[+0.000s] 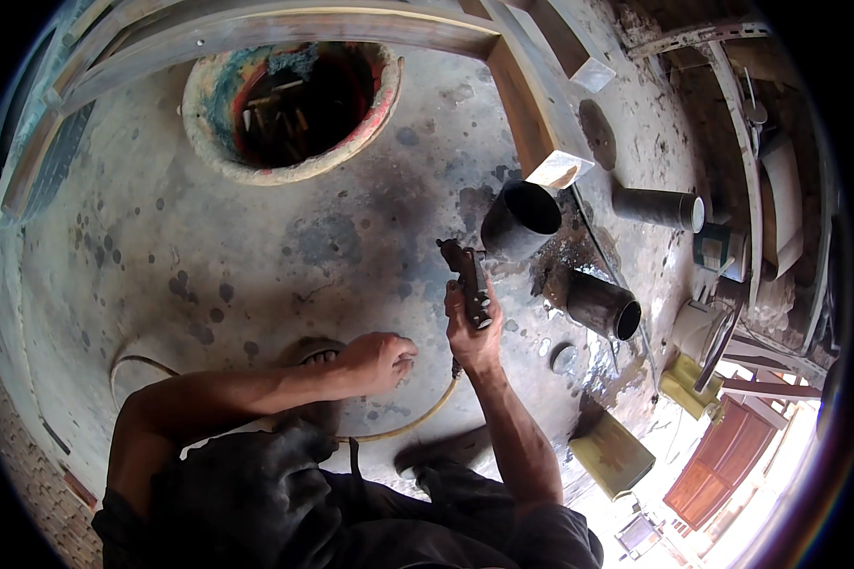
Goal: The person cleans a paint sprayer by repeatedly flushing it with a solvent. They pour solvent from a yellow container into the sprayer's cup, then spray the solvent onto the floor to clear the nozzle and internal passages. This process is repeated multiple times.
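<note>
In our right hand we hold a dark, stained spray gun, its narrow end tilted up and leftward, pale knobs behind, a yellowish hose curving away below.

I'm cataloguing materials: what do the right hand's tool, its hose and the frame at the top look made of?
Tool: probably metal, dark and grimy, with shiny knobs.
Hose: likely rubber or plastic, yellowish, bending smoothly.
Frame: apparently wood, brown with greyish patches, showing streaks like grain.

Likely spray gun in right hand, left hand curled, yellowish hose
</note>
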A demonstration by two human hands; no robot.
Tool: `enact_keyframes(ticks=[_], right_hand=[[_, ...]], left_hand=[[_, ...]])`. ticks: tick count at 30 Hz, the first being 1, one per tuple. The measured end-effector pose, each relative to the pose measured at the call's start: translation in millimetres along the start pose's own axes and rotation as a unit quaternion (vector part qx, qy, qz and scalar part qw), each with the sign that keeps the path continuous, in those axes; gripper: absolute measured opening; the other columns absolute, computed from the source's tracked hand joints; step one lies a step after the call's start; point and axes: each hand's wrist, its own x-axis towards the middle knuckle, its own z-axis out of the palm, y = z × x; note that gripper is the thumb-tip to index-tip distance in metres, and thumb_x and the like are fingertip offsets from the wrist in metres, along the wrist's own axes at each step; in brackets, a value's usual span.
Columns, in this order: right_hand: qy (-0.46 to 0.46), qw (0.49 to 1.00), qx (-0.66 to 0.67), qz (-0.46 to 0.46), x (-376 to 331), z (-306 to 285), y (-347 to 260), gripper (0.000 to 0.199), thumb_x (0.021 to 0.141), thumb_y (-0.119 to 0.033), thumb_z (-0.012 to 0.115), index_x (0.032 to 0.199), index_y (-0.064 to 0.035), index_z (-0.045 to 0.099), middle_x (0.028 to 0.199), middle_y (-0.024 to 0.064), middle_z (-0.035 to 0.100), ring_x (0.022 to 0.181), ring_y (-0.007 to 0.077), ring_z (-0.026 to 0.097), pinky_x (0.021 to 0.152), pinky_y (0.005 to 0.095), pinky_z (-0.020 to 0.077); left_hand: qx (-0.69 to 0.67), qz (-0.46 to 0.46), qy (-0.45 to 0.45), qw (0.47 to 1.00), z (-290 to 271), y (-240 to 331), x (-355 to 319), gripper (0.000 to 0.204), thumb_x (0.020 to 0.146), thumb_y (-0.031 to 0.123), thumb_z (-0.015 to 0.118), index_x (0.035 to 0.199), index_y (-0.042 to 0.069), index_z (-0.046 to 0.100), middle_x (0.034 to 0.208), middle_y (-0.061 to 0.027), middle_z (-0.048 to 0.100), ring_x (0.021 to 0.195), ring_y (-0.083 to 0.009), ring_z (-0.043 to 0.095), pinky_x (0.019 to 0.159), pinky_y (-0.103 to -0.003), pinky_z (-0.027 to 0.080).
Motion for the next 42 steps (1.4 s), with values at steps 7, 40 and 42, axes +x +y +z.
enact_keyframes(ticks=[7,40,42], right_hand=[[0.001,1.0,0.012,0.006,4,-3,11,0.043,0.098,-0.009,0.066,0.139,0.0014,0.055,0.09,0.0056,0.069,0.078,0.008,0.059,0.07,0.0261,0.0508],[-0.011,0.999,0.029,0.012,-2,-4,16,0.049,0.1,-0.013,0.065,0.145,-0.0009,0.051,0.08,0.0065,0.067,0.07,0.01,0.06,0.066,0.0286,0.0521],[-0.011,1.0,-0.006,0.003,-2,-7,21,0.049,0.1,-0.014,0.065,0.145,-0.0007,0.05,0.079,0.0072,0.067,0.07,0.0118,0.062,0.067,0.0302,0.0528]], left_hand=[[-0.03,-0.006,0.098,0.995,-28,21,20,0.019,0.091,0.008,0.069,0.109,0.001,0.072,0.092,-0.0164,0.073,0.082,-0.0236,0.073,0.073,-0.034,0.057],[0.001,0.063,0.07,0.996,3,22,7,0.011,0.09,0.008,0.069,0.1,0.004,0.072,0.093,-0.0132,0.072,0.082,-0.0319,0.071,0.071,-0.039,0.056],[0.005,0.067,0.076,0.995,2,21,8,0.011,0.09,0.008,0.069,0.1,0.004,0.072,0.093,-0.0132,0.072,0.082,-0.032,0.071,0.071,-0.039,0.056]])
